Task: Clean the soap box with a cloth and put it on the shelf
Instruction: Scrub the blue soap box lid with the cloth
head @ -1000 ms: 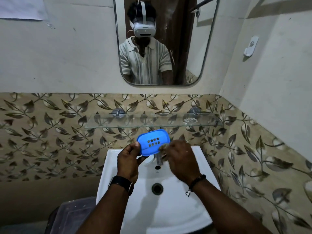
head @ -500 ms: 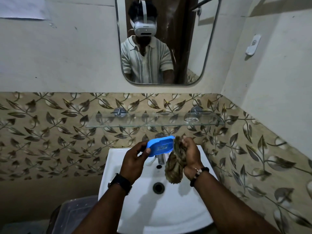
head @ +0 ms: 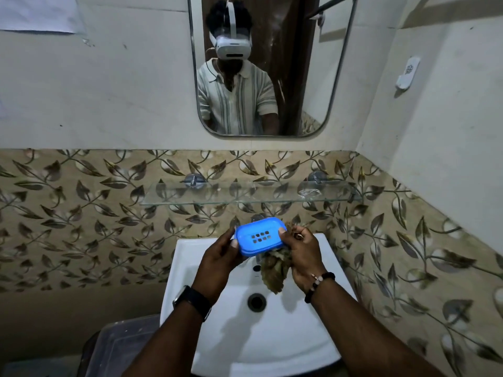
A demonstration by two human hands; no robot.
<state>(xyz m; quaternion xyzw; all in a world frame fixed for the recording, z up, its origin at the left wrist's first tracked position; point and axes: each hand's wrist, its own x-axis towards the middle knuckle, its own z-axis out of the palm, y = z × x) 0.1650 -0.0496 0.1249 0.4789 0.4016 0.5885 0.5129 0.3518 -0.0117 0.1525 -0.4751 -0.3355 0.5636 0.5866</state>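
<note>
One blue rounded plastic soap box (head: pixel 260 236): hovering over the white ceramic sink (head: pixel 285 336), holes showing.
Left hand (head: pixel 217 263): gripping its left end.
Right hand (head: pixel 302 257): clutching crumpled brown cloth (head: pixel 273 273) against it.

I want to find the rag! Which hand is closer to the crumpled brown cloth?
Right. The right hand grips the crumpled brown cloth, which hangs below it. The left hand holds the blue plastic soap box at its other end, apart from the cloth.
</note>
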